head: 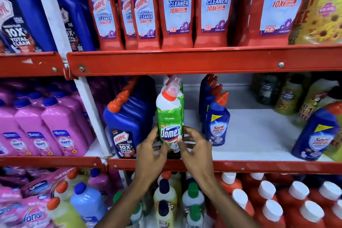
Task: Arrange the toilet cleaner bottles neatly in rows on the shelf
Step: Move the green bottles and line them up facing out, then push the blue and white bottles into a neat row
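A green and white Domex bottle [169, 116] with a red collar stands upright at the front of the middle shelf [249, 135]. My left hand [150, 151] wraps its lower left side and my right hand [194, 146] its lower right side; both touch the base. More Domex bottles line up behind it. To its left stands a row of blue Harpic bottles [125, 127]. To its right is a row of blue Sani Fresh bottles [217, 122]. Another Sani Fresh bottle [318, 131] leans at the far right.
Red Harpic bathroom cleaner bottles [175, 9] fill the shelf above. Pink bottles [55, 124] stand in the left bay. Below are red bottles with white caps [277, 207] and mixed bottles. The red shelf lip [222, 165] runs under my wrists. Olive bottles [288, 96] stand at back right.
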A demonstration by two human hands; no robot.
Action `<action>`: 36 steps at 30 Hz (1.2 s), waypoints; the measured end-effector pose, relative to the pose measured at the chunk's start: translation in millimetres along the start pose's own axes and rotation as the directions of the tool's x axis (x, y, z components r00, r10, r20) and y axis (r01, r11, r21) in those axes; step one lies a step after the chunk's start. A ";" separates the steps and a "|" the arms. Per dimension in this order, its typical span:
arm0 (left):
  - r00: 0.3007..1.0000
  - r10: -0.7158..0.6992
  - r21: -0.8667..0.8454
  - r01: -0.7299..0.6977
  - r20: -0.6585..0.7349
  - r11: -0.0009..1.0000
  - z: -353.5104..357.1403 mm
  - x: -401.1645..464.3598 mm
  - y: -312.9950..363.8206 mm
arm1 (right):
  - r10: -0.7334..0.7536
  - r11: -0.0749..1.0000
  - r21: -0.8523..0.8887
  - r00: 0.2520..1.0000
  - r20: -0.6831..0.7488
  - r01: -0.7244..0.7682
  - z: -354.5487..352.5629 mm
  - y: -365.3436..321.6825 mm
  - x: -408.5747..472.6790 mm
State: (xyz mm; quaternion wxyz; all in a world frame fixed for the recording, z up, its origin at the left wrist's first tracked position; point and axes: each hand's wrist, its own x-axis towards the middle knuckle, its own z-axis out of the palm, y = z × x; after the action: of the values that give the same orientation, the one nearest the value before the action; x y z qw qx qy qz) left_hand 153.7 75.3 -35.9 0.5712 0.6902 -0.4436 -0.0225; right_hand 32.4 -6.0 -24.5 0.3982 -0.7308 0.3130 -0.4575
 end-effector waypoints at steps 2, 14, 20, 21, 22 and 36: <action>1.000 0.009 0.014 -0.009 -0.010 1.000 0.0 1.2 -1.2 | -0.016 1.000 -0.002 1.000 -0.003 0.016 -0.8 1.0 -0.1; 0.762 0.648 0.555 -0.534 -0.012 0.638 39.2 -23.2 38.2 | -0.501 0.624 -0.701 0.865 -0.021 0.344 -91.0 22.4 -16.7; 0.721 0.624 0.570 -0.660 0.300 0.489 110.0 -34.3 67.8 | -0.389 0.488 -0.863 0.918 -0.077 0.135 -175.1 58.1 -21.9; 0.725 0.604 0.578 -0.662 0.332 0.477 112.9 -33.6 67.4 | -0.385 0.491 -0.862 0.919 -0.086 0.125 -178.4 60.1 -20.5; 0.720 0.592 0.569 -0.674 0.362 0.471 123.9 -34.0 71.4 | -0.368 0.494 -0.863 0.924 -0.101 0.102 -189.6 64.8 -21.6; 0.745 0.307 0.227 -0.520 0.593 0.824 284.4 -39.8 133.9 | 0.021 0.912 -0.376 0.933 -0.359 -0.165 -309.5 123.8 -8.6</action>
State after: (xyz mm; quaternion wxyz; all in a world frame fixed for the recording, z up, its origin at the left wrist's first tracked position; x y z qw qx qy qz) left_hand -101.9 -111.7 -45.1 0.2716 0.6343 -0.7238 0.0029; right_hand -266.5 -150.7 -53.9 0.2007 -0.6884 0.5001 -0.4855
